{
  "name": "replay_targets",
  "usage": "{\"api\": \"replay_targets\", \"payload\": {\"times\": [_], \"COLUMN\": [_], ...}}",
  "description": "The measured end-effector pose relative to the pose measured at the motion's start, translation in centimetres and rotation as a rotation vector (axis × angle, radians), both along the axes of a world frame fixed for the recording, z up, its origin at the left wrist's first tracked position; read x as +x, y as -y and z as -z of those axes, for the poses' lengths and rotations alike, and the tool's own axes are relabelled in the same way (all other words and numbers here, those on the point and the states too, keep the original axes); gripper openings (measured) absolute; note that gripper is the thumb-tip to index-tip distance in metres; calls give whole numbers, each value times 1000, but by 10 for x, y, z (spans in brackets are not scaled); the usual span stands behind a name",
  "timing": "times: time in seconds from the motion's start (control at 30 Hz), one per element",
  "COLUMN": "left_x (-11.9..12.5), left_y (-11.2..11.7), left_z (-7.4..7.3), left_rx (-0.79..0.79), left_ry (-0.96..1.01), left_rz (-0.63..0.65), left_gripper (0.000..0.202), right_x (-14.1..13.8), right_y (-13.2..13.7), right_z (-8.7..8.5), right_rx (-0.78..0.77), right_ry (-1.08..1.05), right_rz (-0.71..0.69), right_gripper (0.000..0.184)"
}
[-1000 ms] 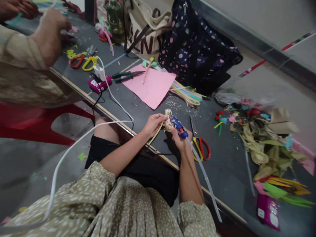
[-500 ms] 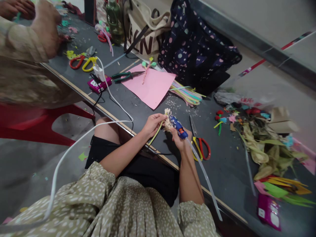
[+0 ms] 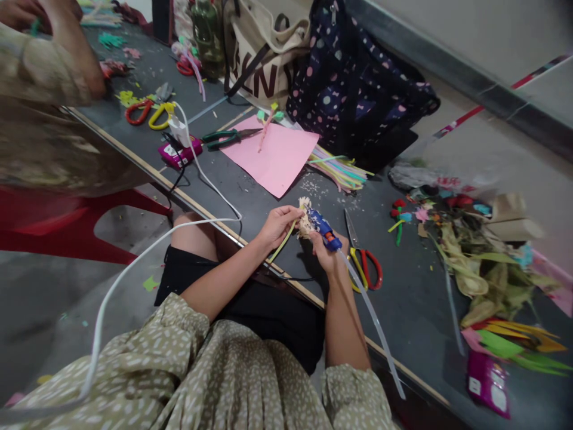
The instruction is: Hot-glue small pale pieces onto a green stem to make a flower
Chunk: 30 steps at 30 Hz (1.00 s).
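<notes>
At the back of the dark grey tabletop, a cream canvas tote bag (dark capital letters crossed its front) stood between a green translucent bottle and a navy spotted fabric bag. A red plastic seat stood at the near side.

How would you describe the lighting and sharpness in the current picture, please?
In the head view, light looks dim and muted; the co-worker's sleeve at upper left and pink paper at far right look smeared; the left hand and right hand look sharper; shadow darkens the table nearby.
</notes>
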<state>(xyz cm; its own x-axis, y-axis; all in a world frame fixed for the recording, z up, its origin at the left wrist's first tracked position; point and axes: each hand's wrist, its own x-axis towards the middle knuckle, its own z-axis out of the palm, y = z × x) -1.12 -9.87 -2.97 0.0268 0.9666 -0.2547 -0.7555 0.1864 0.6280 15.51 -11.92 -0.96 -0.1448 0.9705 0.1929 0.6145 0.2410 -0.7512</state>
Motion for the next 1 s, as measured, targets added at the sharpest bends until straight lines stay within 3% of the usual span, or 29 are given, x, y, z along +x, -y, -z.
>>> {"api": "replay_targets", "payload": {"times": [0.4,0.83,1.0], "left_x": [-1,-1,-1], "left_y": [0,1,1], "left_z": [-1,-4,-3], "left_rx": [-14,-20,-15], "left_ry": [20,21,14], "left_rz": [-3,4,7], "left_gripper": [35,35,36], "right_x": [1,-1,1], "right_y": [0,2,1], "right_z": [-4,-3,1], "right_rx": [4,-73,-59], "right_ry": [44,-121,-90], "right_rz": [-27,6,-17], "right_gripper": [47,45,42]}}
